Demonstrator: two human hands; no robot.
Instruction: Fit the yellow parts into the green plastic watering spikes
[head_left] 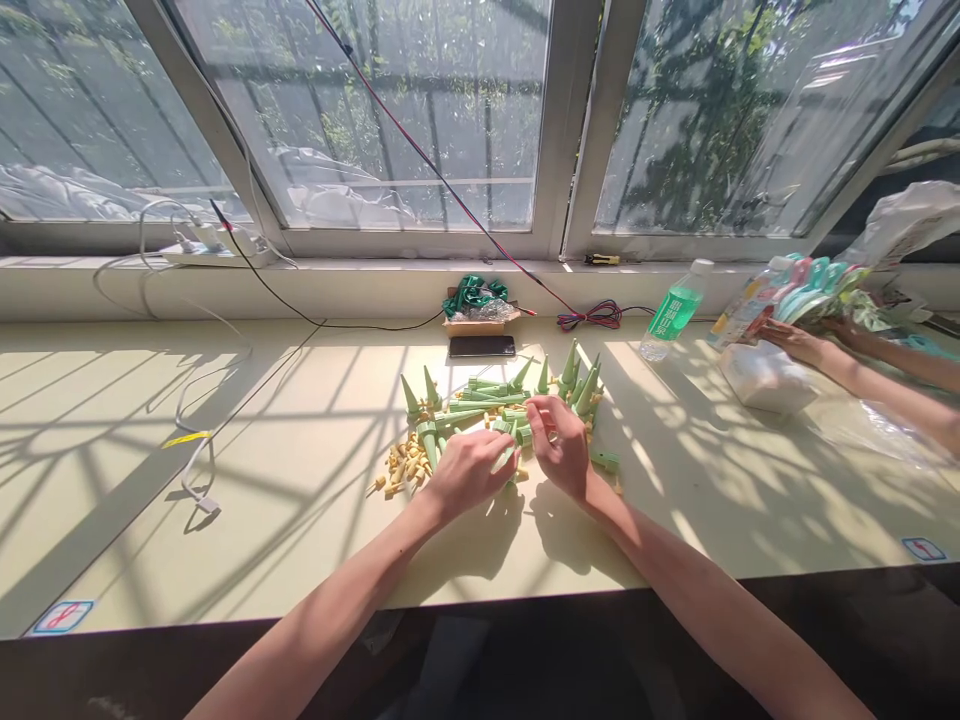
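My left hand (474, 470) is closed round a green part, which shows between its fingers. Just to its right, my right hand (559, 440) has its thumb and fingertips pinched together; whatever they hold is too small to make out. Green cones (587, 390) stand upright behind my right hand, and more stand at the left of the pile. Green tubes (469, 405) lie between them. Small yellow pegs (409, 463) are heaped left of my left hand.
Behind the pile are a black phone (482, 346) and a small box (476, 325). A bottle (675, 310) and coiled wire (600, 315) are at the back right. Another person's hands (799, 342) reach in near a white packet (766, 377). A white cable (201, 465) lies left.
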